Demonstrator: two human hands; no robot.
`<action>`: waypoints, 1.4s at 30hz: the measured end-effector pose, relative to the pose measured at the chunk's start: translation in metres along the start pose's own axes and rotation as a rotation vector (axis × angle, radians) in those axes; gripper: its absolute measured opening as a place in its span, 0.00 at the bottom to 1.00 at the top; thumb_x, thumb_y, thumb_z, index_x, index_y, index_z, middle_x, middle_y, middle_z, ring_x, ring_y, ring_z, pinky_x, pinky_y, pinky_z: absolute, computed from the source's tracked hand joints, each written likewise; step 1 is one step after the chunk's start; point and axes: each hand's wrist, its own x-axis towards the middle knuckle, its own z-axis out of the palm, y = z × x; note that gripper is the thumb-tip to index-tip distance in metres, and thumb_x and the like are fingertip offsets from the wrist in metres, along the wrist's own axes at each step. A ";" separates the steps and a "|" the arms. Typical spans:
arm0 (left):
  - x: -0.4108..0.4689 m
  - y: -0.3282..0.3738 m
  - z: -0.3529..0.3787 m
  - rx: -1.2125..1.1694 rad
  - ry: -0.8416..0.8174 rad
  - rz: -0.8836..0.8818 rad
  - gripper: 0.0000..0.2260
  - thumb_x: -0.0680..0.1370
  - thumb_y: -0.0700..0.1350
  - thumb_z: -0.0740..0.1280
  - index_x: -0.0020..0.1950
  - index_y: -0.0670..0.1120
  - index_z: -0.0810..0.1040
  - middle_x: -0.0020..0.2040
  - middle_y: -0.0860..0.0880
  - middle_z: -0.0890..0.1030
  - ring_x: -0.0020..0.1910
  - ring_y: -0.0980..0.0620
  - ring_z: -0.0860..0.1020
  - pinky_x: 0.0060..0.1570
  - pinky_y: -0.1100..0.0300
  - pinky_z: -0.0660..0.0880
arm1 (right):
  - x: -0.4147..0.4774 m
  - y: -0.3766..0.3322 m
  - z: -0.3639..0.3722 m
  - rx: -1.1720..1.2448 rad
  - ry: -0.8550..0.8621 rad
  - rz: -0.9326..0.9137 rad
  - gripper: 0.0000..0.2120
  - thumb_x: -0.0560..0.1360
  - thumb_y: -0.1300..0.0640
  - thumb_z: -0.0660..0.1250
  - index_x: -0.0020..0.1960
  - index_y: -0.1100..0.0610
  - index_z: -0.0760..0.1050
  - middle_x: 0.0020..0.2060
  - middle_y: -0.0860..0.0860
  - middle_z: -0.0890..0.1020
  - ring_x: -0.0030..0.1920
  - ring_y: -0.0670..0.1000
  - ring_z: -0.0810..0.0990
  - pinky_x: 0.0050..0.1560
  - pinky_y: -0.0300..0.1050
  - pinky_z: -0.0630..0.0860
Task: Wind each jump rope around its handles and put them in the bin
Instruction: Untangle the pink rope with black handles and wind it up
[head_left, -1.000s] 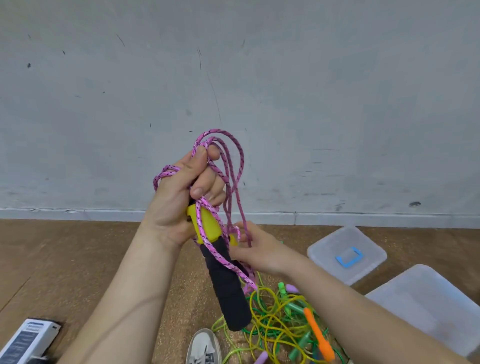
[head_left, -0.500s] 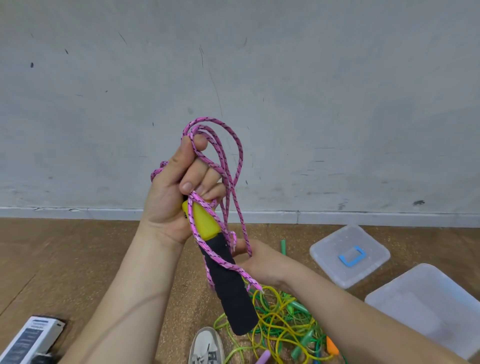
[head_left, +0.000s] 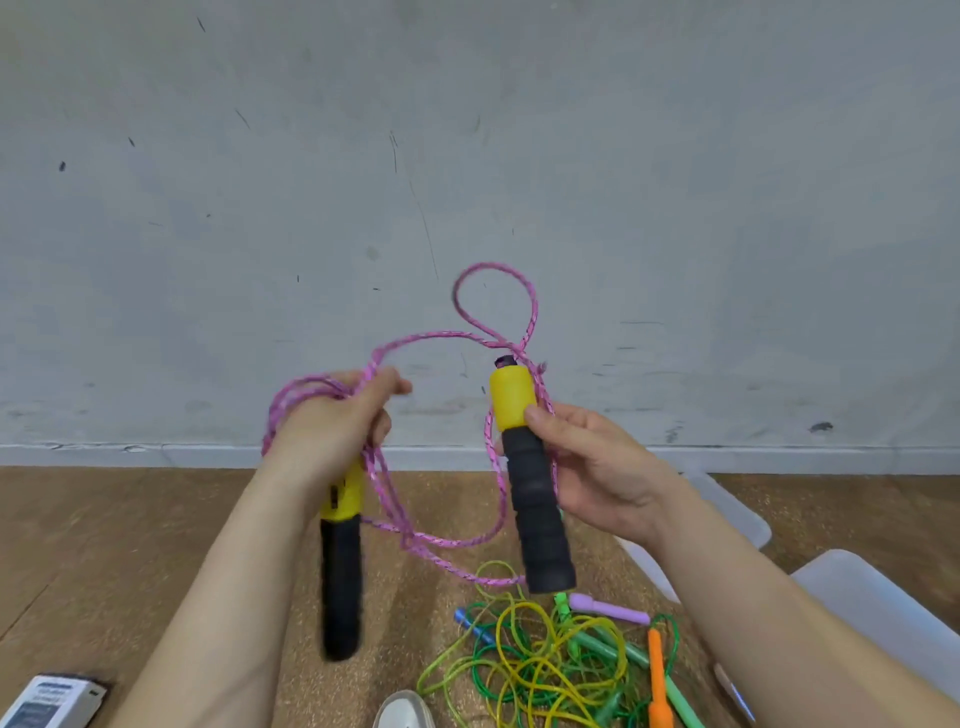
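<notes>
At the lower left edge a white box (head_left: 49, 701) is seen on the floor. Left of centre, coils of the pink rope (head_left: 491, 265) and the yellow top of one black-foam handle (head_left: 340, 571) are clenched in the left hand (head_left: 332, 431), the handle hanging downward. Right of centre, the second handle (head_left: 535, 499) is held upright, grasped between thumb and curled fingers of the right hand (head_left: 597, 467). Below it a tangle of green and yellow ropes (head_left: 540, 665) is spread on the floor, and a clear bin (head_left: 872, 603) is seen at the lower right.
</notes>
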 end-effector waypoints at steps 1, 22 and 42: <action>-0.004 0.000 0.003 0.115 -0.095 0.001 0.16 0.78 0.58 0.63 0.47 0.48 0.83 0.25 0.52 0.72 0.25 0.55 0.67 0.30 0.60 0.64 | -0.001 -0.001 0.003 0.044 0.029 -0.011 0.16 0.69 0.56 0.73 0.54 0.61 0.76 0.43 0.57 0.80 0.38 0.51 0.81 0.41 0.45 0.78; -0.027 0.016 0.056 -0.039 -0.346 -0.214 0.14 0.71 0.53 0.72 0.35 0.42 0.81 0.28 0.49 0.80 0.27 0.50 0.76 0.33 0.60 0.72 | -0.004 -0.022 -0.006 -1.175 0.524 0.203 0.38 0.75 0.29 0.49 0.46 0.62 0.78 0.41 0.59 0.82 0.45 0.59 0.81 0.46 0.48 0.75; -0.015 0.011 0.030 0.076 0.036 0.142 0.12 0.77 0.56 0.65 0.41 0.49 0.81 0.37 0.52 0.82 0.27 0.59 0.74 0.31 0.62 0.71 | -0.003 -0.009 0.010 -0.209 0.115 0.085 0.29 0.77 0.37 0.57 0.62 0.59 0.75 0.43 0.57 0.81 0.21 0.50 0.70 0.23 0.39 0.66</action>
